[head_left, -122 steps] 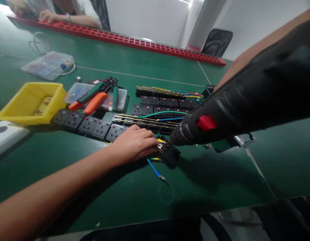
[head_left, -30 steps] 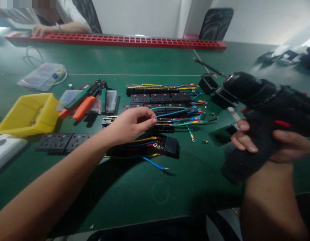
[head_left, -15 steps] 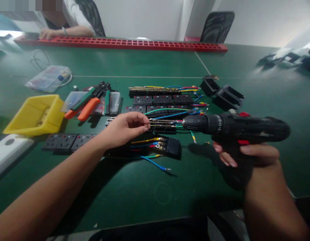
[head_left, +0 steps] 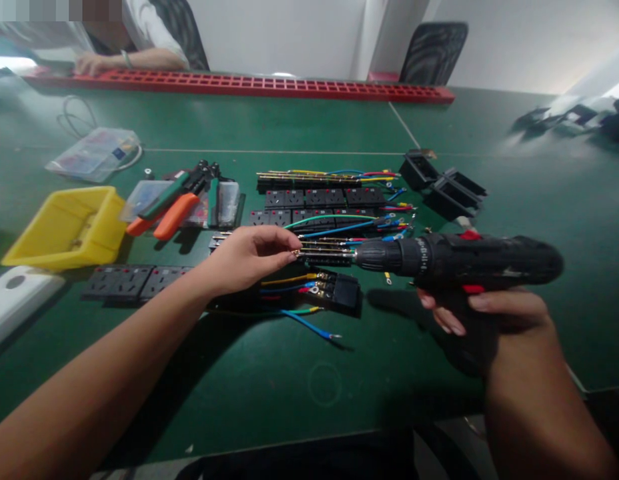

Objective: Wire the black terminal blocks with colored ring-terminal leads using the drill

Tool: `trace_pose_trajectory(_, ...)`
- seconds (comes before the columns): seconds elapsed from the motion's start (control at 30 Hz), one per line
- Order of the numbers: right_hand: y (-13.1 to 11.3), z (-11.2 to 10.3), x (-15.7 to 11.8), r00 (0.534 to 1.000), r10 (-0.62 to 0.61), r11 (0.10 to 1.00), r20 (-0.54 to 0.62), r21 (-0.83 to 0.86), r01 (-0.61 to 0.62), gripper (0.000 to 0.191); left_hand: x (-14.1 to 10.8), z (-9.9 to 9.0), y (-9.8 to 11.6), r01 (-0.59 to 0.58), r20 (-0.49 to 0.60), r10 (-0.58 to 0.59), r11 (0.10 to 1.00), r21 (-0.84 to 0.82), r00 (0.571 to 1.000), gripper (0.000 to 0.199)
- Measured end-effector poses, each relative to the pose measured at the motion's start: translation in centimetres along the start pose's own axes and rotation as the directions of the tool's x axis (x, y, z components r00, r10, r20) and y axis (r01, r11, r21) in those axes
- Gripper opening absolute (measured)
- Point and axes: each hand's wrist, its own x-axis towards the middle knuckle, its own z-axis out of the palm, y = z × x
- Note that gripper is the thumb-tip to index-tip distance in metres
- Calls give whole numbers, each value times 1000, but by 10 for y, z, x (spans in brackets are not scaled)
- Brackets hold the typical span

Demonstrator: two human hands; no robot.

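Observation:
My right hand (head_left: 494, 310) grips a black cordless drill (head_left: 459, 260) by its handle, its chuck pointing left. The drill's tip reaches the right part of a black socket strip with brass bars (head_left: 329, 253). Over the left part of that strip is my left hand (head_left: 254, 260), thumb and forefinger pinched on something small that looks like a screw. Just in front lies a black terminal block (head_left: 345, 291) with yellow, blue and red wires. More socket strips (head_left: 324, 198) with coloured wires lie behind.
Left are a yellow bin (head_left: 64, 230), orange-and-green handled pliers (head_left: 177, 210), clear boxes (head_left: 97, 153) and a white case (head_left: 19, 307). Black housings (head_left: 454, 193) sit at the back right. A person's hand (head_left: 94, 65) rests by the red slotted rail (head_left: 269, 87).
The drill in my right hand has moved left and slightly down, so its tip is closer to my left hand. My left hand has hardly moved.

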Motion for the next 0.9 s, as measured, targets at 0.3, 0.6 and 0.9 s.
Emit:
trace_pose_trajectory(0.3,1,-1,1,1000,-1,1000,-9,-4,1,51,-1,-3,2,-56,11,55,995,79,998,27)
trace_pose_trajectory(0.6,1,0,1,1000,3,1000,-27,-11,-4,47,0,-5,3,-78,34,72,978,193,997,33)
trace_pose_trajectory(0.9,4,2,5,1000,-3,1000,-6,-11,3,50,0,2,3,-27,-15,32,970,240,999,35)
